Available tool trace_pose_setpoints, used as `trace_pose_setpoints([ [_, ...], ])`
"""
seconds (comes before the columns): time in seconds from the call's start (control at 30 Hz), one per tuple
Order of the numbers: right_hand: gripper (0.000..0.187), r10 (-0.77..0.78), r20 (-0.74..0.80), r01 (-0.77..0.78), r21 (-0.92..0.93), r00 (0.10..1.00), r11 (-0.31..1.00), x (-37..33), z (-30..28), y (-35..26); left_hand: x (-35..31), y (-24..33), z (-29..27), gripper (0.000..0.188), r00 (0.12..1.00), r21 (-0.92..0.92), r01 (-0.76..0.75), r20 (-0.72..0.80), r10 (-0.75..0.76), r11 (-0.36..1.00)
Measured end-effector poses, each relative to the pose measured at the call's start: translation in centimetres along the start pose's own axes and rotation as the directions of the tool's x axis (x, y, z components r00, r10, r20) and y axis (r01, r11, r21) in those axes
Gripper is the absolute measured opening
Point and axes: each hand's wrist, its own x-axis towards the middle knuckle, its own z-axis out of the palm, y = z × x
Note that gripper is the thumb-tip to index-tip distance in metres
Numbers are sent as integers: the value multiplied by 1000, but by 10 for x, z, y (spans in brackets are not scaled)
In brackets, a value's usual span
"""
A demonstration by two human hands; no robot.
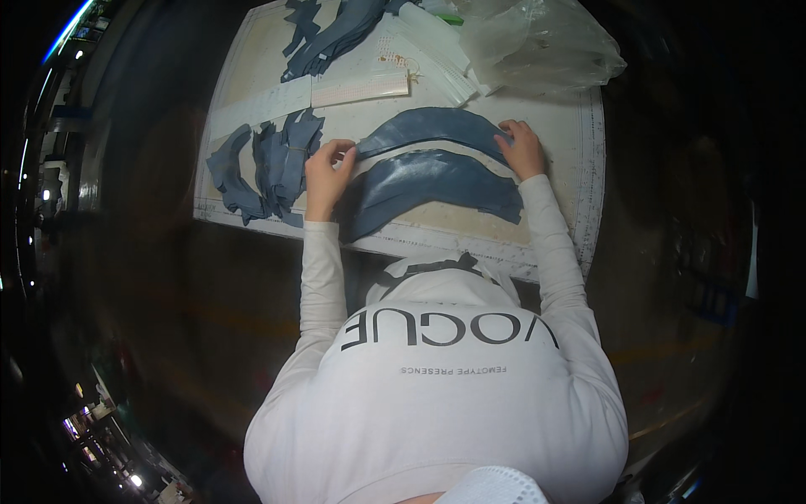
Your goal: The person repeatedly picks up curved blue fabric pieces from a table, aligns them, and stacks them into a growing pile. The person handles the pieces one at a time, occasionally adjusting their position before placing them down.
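The far curved piece (437, 124) of blue material lies on the table (581, 155) between the hands, arched away from the person, just beyond the near curved piece (432, 181), with a narrow gap between them. Each end has a hand at it, probably so that the long, limp shape keeps its curve and lies flat. The blue bundles (281, 160) at the left and the paper strips (361, 87) and plastic bag (541, 46) at the far side seem placed to leave this middle stretch for handling. The left hand (330, 172) is at the left tip, fingers curled over toward the thumb; whether they pinch the material cannot be told. The right hand (522, 151) bends inward over the right end, fingertips touching down; its pinch is equally unclear. Both forearms reach forward, roughly parallel, with the wrists above the table.
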Motion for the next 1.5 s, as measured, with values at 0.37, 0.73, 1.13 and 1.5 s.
trace_pose_setpoints([
  [0.37,28,-148,12,147,70,989,987,-91,-7,-70,-58,-23,-7,37,986,113,10,164,-29,994],
  [0.73,17,-195,-116,195,-15,974,981,-104,-2,-78,-54,-26,1,36,999,63,44,27,-46,997],
  [1.13,15,75,159,-135,409,984,902,-133,-9,-67,-52,-28,5,29,994,-19,-18,107,19,1000],
  [1.5,10,-2,307,-142,447,952,883,-152,-20,-66,-71,-30,-40,13,915,-176,220,379,-141,959],
])
